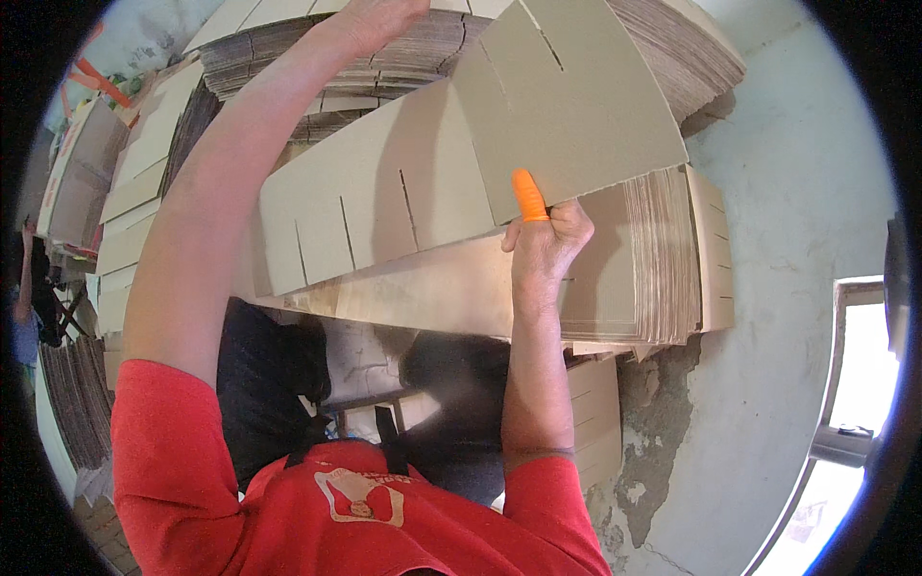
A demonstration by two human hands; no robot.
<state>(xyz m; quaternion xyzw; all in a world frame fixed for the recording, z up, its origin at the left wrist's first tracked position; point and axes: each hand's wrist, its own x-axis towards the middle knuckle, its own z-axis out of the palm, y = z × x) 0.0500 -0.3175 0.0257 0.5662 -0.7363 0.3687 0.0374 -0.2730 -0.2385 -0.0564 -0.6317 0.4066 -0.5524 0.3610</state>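
A long slotted cardboard sheet [357, 197] slants up to the right, its right panel [586, 106] folded at a crease and tilted upward. My right hand [549, 250] is closed on the sheet's lower edge near that crease. An orange ribbed finger cover [528, 195] on one of its digits lies against the cardboard face. My left hand [382, 21] reaches to the top of the picture, above a stack of cardboard [331, 56]. Its fingers are cut off by the picture's edge, so what it touches is hidden.
Beneath the sheet is a pale work surface [413, 298]. A thick cardboard stack [663, 259] stands at right, beside a wall [778, 192] with peeling plaster. More slotted pieces [134, 226] and a carton [82, 173] are at left. A bright window [850, 355] is far right.
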